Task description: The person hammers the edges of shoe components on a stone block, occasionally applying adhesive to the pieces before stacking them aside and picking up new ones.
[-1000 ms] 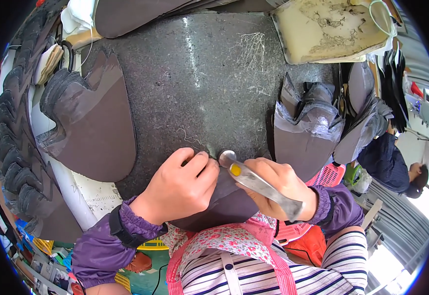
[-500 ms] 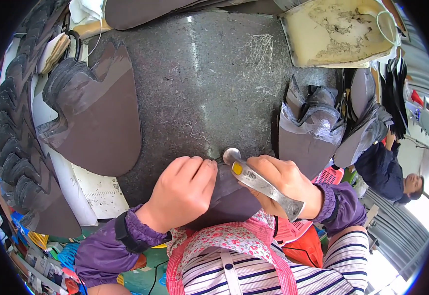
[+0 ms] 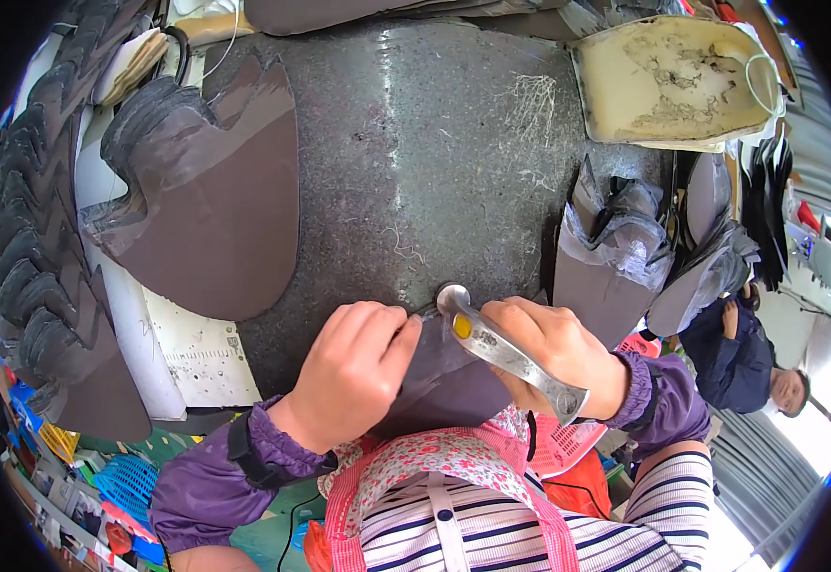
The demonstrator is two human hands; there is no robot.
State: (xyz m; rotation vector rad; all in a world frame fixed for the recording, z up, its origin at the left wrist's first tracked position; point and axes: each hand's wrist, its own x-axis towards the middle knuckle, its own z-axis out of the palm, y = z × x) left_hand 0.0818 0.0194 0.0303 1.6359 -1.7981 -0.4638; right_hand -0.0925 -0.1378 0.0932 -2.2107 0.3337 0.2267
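Observation:
My right hand [image 3: 554,353] grips a silver metal cutting tool [image 3: 501,348] with a yellow stud; its round tip rests on the dark stone slab [image 3: 435,153]. My left hand [image 3: 354,367] presses flat, fingers together, on a dark brown leather piece [image 3: 439,386] at the slab's near edge, right beside the tool tip. Both wrists wear purple sleeves. The part of the leather under my hands is hidden.
A stack of brown leather pieces [image 3: 211,210] lies left, another stack [image 3: 606,253] right. A worn yellowish tray [image 3: 673,81] sits far right. Dark stacked soles [image 3: 25,248] line the left. A white ruled board [image 3: 201,353] lies near left. Another person [image 3: 749,362] crouches at right.
The view has shifted slightly; both hands and the tool stay at the same spot on the leather piece, with only small movement of the tool.

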